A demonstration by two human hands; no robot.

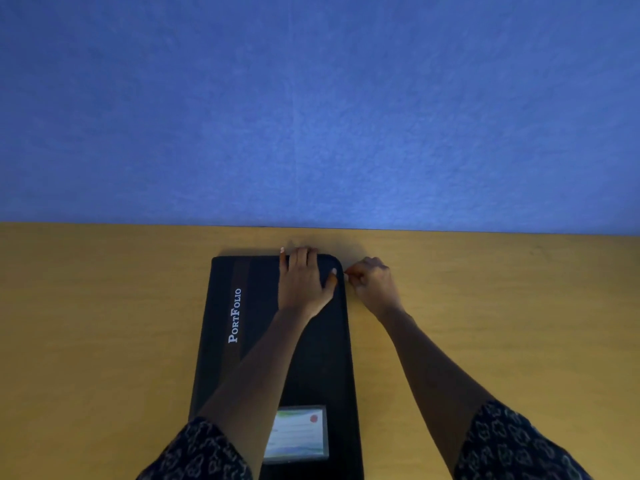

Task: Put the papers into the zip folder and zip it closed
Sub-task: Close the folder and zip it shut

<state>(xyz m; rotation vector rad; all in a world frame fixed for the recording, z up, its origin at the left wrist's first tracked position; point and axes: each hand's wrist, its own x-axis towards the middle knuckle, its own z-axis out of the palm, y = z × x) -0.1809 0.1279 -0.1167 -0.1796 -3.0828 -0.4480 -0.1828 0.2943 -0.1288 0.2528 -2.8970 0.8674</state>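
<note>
A black zip folder [242,341] printed "PortFolio" lies flat and folded shut on the wooden table [104,323], its long side running away from me. My left hand [303,282] presses flat on its far right corner, fingers spread over the far edge. My right hand [369,282] sits just off that corner on the right side, fingertips pinched at the folder's edge where the zip pull lies; the pull itself is too small to make out. No papers are visible outside the folder. A card window [301,433] shows on the near cover.
A blue wall [311,116] rises directly behind the table's far edge, close beyond the folder. Bare tabletop stretches left and right of the folder. Patterned sleeves cover both upper arms at the bottom of the view.
</note>
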